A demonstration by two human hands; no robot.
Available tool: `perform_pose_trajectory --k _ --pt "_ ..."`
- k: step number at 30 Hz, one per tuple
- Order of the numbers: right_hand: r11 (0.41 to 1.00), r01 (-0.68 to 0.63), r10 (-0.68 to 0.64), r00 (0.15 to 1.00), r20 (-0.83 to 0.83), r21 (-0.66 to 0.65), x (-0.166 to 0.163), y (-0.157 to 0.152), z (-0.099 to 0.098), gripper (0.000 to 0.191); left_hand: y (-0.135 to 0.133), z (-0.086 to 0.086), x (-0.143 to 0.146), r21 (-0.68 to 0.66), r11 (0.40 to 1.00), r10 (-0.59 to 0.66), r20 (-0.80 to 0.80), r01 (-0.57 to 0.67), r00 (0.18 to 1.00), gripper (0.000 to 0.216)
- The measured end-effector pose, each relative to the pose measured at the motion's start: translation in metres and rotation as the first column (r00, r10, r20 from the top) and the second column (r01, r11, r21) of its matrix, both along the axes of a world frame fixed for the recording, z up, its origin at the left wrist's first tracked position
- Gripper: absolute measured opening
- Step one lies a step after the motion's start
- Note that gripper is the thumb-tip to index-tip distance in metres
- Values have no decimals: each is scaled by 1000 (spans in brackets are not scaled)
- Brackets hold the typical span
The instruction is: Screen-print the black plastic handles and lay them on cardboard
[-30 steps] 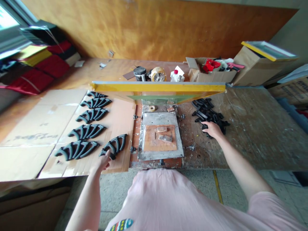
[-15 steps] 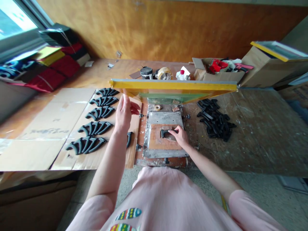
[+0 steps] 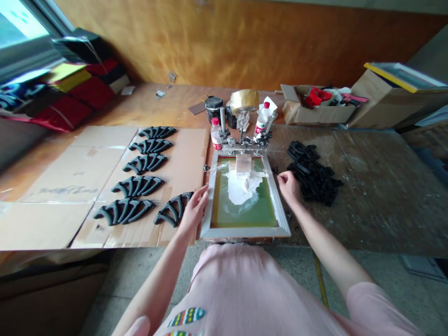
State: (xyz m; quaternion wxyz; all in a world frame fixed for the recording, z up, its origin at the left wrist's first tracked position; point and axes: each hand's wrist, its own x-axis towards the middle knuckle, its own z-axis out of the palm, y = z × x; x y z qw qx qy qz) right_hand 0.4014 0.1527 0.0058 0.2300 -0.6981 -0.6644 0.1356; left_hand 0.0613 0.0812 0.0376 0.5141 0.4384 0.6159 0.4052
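A silk-screen frame [image 3: 284, 230] with a pale metal rim lies flat in front of me. White ink [image 3: 240, 191] is spread on its green mesh, and a squeegee [image 3: 243, 163] rests at the far end. My left hand [image 3: 195, 211] is closed at the frame's left edge, its fingers against the rim. My right hand [image 3: 290, 187] is just off the right edge with its fingers curled in; nothing shows in them. Close beside it is a heap of black plastic handles [image 3: 311, 175]. The handle seen earlier on the base is hidden under the screen.
Rows of black handles [image 3: 131, 211] lie on the cardboard [image 3: 45, 179] at left. Metal hinge clamps [image 3: 241, 145] hold the frame's far end. Bottles [image 3: 216, 135], an ink tub [image 3: 213, 108] and a tape roll [image 3: 244, 101] stand behind. A box [image 3: 320, 112] is back right.
The screen has swung down flat over the base. My left hand has come down with its near side. My right hand has left the black handle on the base and moved right.
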Motion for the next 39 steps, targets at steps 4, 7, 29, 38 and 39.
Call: perform_pose_trajectory --k 4,7,29,38,39 --pt "960 -179 173 984 45 217 -38 34 35 52 0 -49 3 -76 997 14 -75 -20 997 69" --pt "896 -431 400 887 232 104 -80 41 46 40 4 -63 4 -76 996 38 -113 -47 993 65" --pt "649 -761 742 625 242 -27 -78 -34 15 21 2 -69 0 -90 996 26 -42 -30 999 67" --pt "924 -359 348 932 102 133 -65 60 76 61 6 3 -1 -21 1000 16 103 -14 995 64" --pt "934 -308 304 951 50 182 -52 68 80 58 9 15 0 -6 1000 27 132 -27 991 62"
